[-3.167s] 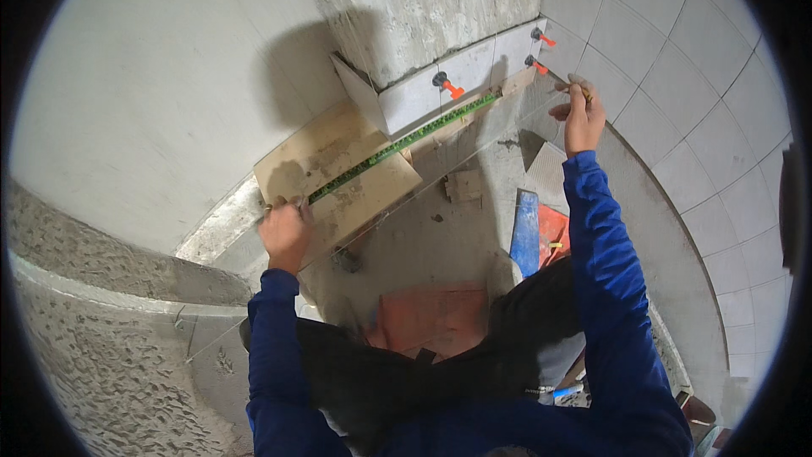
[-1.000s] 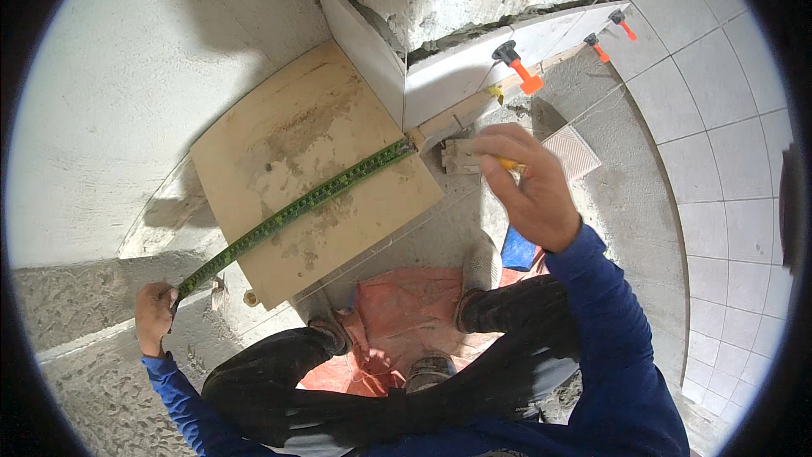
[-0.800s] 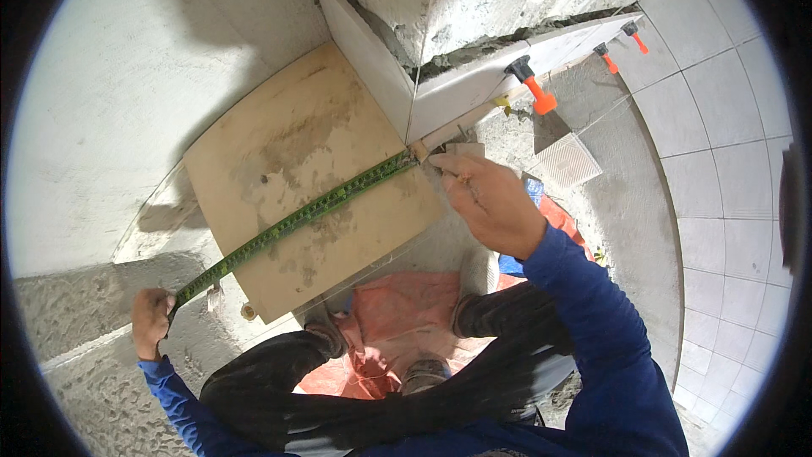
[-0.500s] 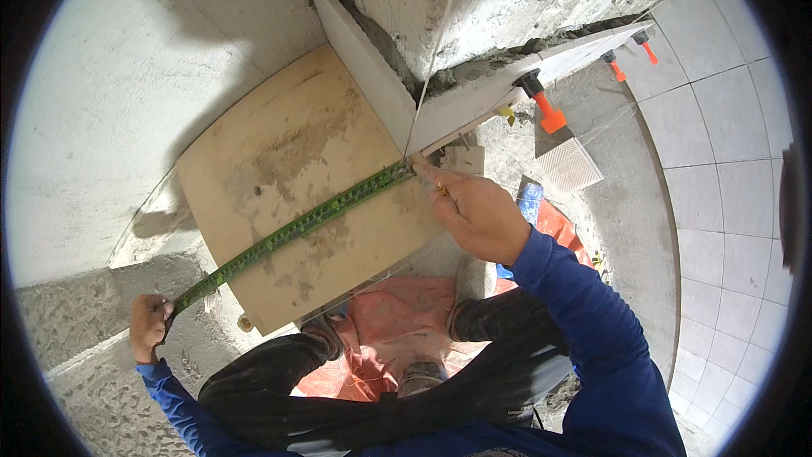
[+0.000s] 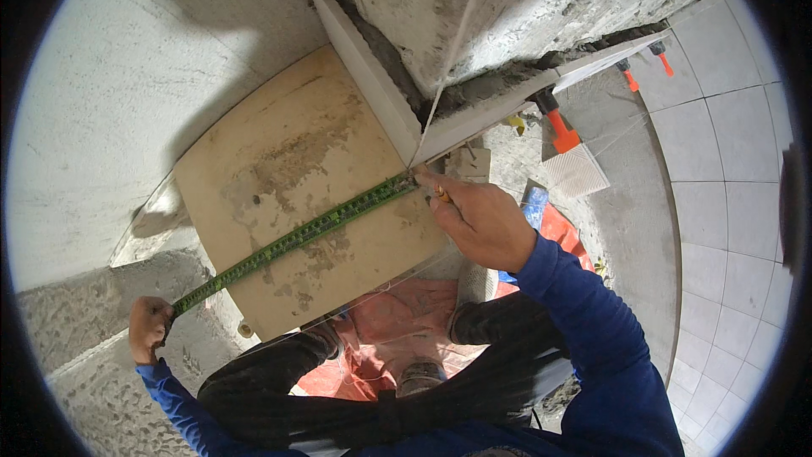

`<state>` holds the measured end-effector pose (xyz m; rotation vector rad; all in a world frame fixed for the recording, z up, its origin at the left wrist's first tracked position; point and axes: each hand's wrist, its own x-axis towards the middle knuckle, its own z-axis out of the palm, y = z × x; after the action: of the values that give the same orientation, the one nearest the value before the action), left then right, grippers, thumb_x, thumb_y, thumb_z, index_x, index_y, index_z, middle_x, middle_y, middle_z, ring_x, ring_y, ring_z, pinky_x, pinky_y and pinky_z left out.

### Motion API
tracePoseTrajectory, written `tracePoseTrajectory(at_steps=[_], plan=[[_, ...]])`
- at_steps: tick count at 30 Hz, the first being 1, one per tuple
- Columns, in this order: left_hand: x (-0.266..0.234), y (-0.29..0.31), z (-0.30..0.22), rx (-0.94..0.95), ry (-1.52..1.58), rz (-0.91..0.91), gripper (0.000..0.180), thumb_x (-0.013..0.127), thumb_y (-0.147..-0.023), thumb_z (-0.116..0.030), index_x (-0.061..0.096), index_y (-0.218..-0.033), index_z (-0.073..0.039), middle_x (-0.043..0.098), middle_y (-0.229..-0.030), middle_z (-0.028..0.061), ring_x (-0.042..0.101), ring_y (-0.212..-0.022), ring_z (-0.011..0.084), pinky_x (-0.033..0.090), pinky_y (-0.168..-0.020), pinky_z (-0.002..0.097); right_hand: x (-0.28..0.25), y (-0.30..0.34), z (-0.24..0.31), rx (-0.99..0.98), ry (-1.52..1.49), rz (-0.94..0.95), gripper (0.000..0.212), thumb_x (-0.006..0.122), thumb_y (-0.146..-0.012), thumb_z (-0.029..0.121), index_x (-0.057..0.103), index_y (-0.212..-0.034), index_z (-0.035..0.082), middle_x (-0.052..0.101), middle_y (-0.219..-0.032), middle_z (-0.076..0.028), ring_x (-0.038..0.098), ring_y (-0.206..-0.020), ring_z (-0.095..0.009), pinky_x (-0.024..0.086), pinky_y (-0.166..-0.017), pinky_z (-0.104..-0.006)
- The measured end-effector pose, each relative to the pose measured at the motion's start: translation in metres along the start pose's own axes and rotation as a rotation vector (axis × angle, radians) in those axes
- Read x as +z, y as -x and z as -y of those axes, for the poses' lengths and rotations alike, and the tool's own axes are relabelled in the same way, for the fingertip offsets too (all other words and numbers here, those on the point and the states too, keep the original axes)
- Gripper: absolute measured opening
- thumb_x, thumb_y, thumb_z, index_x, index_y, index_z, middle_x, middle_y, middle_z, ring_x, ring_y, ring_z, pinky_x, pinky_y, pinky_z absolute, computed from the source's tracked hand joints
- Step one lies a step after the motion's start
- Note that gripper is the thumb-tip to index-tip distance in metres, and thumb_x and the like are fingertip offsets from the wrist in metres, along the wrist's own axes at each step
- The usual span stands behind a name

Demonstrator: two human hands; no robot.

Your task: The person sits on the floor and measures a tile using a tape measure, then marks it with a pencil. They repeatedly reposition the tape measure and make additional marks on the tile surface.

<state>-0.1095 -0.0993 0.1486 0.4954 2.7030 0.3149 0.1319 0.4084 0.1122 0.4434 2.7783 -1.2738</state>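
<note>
A green tape measure is stretched slantwise over a large beige board with grey stains. My left hand is closed around its lower left end, just past the board's edge; the grip hides most of what is there. At the other end, my right hand presses its forefinger to the blade's tip, by the corner where two upright white tiles meet. Between the fingers of that hand shows a small stick with an orange-brown end, pencil-like; the rest of it is hidden.
A taut white string runs down to the tile corner. Orange-handled levelling clips stick out from the right-hand tile row. A notched trowel lies beyond my right hand. Red sheeting spreads between my legs; rough concrete is at left.
The view has shifted slightly, so the string, clips and right-hand tiles sit a little lower and farther right. The tape looks straighter, and both hands keep their hold.
</note>
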Motion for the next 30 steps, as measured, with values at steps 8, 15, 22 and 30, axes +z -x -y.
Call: tracePoseTrajectory(at_steps=[8,15,22,30], plan=[[0.002,-0.002,0.019,0.165,-0.073,-0.043,0.019,0.067,-0.068,-0.013,0.062,-0.068,0.005,0.050,-0.050,0.0099,0.049,-0.046,0.0176,0.038,-0.047,0.0343,-0.004,-0.003,0.003,-0.004,0.118,0.028,0.042,0.049,-0.093,0.023,0.057,-0.128,0.002,0.064,-0.077,-0.025,0.063,-0.073,-0.043,0.048,-0.066,-0.0502],[0.001,0.000,-0.004,-0.006,-0.141,-0.002,0.019,0.067,-0.068,-0.014,0.065,-0.068,0.005,0.050,-0.050,0.0112,0.050,-0.046,0.0167,0.038,-0.047,0.0351,-0.002,-0.001,0.005,-0.030,0.179,0.004,0.042,0.050,-0.090,0.020,0.057,-0.129,0.007,0.066,-0.082,-0.022,0.064,-0.075,-0.041,0.049,-0.068,-0.0503],[-0.004,-0.005,-0.013,-0.033,-0.264,0.126,0.017,0.066,-0.068,-0.012,0.065,-0.067,0.005,0.052,-0.050,0.0146,0.053,-0.046,0.0196,0.040,-0.048,0.0362,-0.001,0.001,0.002,-0.026,0.201,-0.004,0.046,0.050,-0.089,0.020,0.054,-0.133,0.007,0.065,-0.084,-0.021,0.063,-0.077,-0.040,0.049,-0.068,-0.0491],[-0.013,0.004,-0.026,-0.299,-0.006,0.179,0.014,0.070,-0.072,-0.011,0.068,-0.068,0.003,0.057,-0.052,0.0061,0.053,-0.047,0.0155,0.039,-0.047,0.0331,-0.003,0.001,0.004,-0.013,0.218,0.022,0.045,0.049,-0.091,0.023,0.053,-0.134,0.009,0.065,-0.085,-0.021,0.062,-0.078,-0.041,0.048,-0.069,-0.0501]])
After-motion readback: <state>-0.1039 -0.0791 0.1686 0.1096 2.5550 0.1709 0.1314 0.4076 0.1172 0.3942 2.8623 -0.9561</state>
